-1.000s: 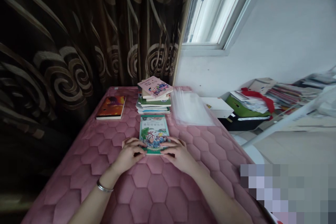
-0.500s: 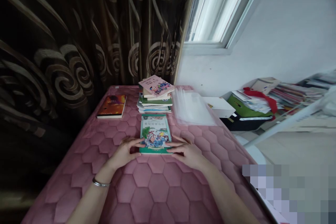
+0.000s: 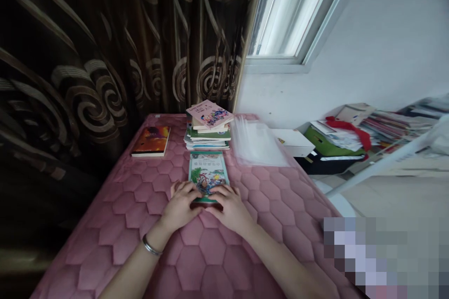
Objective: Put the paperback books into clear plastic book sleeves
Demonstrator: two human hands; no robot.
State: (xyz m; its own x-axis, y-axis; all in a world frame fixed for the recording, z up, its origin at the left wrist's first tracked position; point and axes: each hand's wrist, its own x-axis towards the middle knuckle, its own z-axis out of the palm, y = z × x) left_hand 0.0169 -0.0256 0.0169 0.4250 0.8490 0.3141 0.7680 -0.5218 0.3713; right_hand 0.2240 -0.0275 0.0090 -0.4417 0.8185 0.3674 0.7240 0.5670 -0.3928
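Note:
A green-bordered book (image 3: 209,168) with a colourful illustrated cover lies on the pink quilted surface (image 3: 224,252). My left hand (image 3: 181,203) is at its near left corner, fingers curled over the cover and thumb at the near edge. On the near right corner, my right hand (image 3: 229,205) holds in the same way, its thumb close to the left one. The hands hide the lower part of the cover. Just beyond the book stands a stack of books (image 3: 207,140), topped by a pink book (image 3: 210,114) lying askew.
An orange and dark book (image 3: 150,141) lies at the far left. Clear plastic sheets (image 3: 257,142) lie right of the stack. Past the right edge are a white box (image 3: 294,142) and a green bin (image 3: 326,145) with papers. A dark patterned curtain (image 3: 157,32) hangs behind.
Both hands have moved inward from the book's sides to its near edge, thumbs coming close together and fingers going onto the cover. The book stays in about the same place.

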